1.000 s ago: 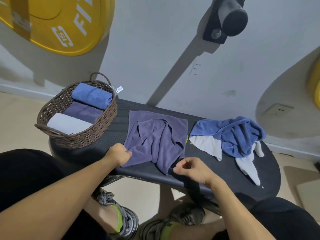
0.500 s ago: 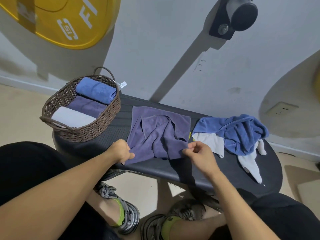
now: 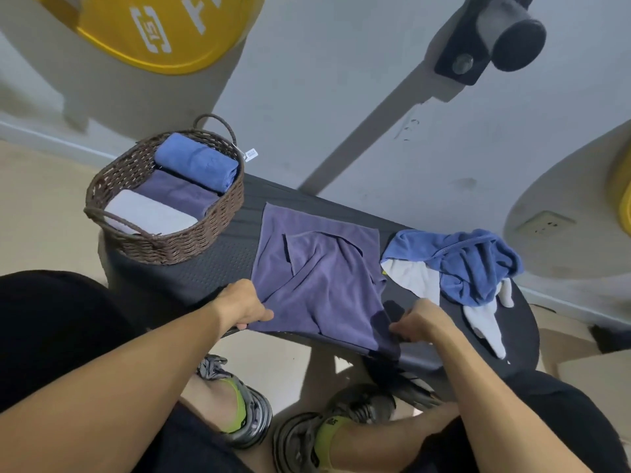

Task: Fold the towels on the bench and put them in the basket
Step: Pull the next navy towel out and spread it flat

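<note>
a purple towel (image 3: 321, 278) is pinched at its near corners by the left grip (image 3: 244, 307) and right grip (image 3: 421, 322) on a black perforated bench (image 3: 218, 268) set against a grey wall (image 3: 341, 97).

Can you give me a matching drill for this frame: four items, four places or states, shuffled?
Items:
1. purple towel
2. blue towel
3. basket
4. left hand

States:
A. crumpled on a white towel, at the bench's right end
B. holds three folded towels
C. gripping a near corner of cloth
D. spread mid-bench, still wrinkled

Pairs: 1-D, 2-A, 3-B, 4-C
</note>
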{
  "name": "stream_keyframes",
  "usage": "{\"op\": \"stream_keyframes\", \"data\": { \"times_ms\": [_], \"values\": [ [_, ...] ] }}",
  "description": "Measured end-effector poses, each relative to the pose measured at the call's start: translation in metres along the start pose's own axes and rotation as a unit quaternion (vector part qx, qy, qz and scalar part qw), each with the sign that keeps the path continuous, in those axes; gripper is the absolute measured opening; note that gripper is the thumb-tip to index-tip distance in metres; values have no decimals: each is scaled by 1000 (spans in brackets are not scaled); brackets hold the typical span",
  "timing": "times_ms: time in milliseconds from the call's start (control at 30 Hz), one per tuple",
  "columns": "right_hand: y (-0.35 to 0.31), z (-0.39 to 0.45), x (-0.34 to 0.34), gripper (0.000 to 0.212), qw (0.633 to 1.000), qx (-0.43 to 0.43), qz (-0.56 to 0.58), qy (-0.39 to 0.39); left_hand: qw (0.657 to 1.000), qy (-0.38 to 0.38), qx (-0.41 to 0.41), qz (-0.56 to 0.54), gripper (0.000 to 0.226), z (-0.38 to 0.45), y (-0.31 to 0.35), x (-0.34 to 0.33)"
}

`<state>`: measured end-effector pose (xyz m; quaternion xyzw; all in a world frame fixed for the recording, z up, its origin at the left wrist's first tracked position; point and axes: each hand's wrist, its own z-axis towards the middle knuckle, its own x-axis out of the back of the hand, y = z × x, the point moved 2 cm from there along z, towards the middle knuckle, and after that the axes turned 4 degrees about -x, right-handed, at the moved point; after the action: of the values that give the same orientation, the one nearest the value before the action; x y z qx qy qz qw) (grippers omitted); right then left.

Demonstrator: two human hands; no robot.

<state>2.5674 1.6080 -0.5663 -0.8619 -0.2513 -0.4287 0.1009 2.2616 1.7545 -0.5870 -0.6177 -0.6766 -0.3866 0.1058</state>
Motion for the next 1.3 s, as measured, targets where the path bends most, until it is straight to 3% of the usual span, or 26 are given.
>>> {"op": "stream_keyframes", "data": {
  "times_ms": [100, 133, 300, 433, 533, 633, 667, 800, 900, 1000, 1167, 1300],
  "values": [
    [-44, -3, 22, 26, 971, 134, 60, 188, 1000, 3, -13, -28, 34, -4, -5, -2],
    [-61, -5, 28, 26, 956, 187, 67, 218, 999, -2, -19, -33, 35, -5, -5, -3],
    [-148, 3, 36, 7, 926, 360, 7, 115, 997, -22, -46, -51, 30, -6, -7, -1],
    [-203, 26, 28, 15, 896, 425, -35, 129, 994, -75, -44, -66, 30, -4, -11, 7],
    [-235, 41, 25, 37, 910, 408, -58, 54, 993, -89, -46, -70, 29, -2, -13, 11],
    [-255, 52, 25, 11, 897, 418, -143, -7, 992, -98, -51, -59, 27, 0, -15, 13],
    [-260, 55, 28, 12, 895, 423, -143, -21, 992, -99, -56, -51, 24, 0, -16, 13],
    [-283, 65, 47, 12, 906, 415, -56, -51, 992, -102, -60, -46, 21, 2, -21, 10],
    [-300, 70, 55, 7, 915, 398, 10, -70, 996, -52, -59, -50, 19, 4, -21, 8],
    [-310, 73, 54, 7, 926, 368, 47, -73, 995, 7, -78, -61, 17, 5, -22, 9],
    [-322, 83, 39, 12, 940, 339, 30, -35, 995, -3, -63, -81, 14, 8, -37, 9],
    [-337, 87, 32, 10, 950, 309, -32, 31, 990, 29, -105, -92, 19, 9, -42, 12]
  ]
}}
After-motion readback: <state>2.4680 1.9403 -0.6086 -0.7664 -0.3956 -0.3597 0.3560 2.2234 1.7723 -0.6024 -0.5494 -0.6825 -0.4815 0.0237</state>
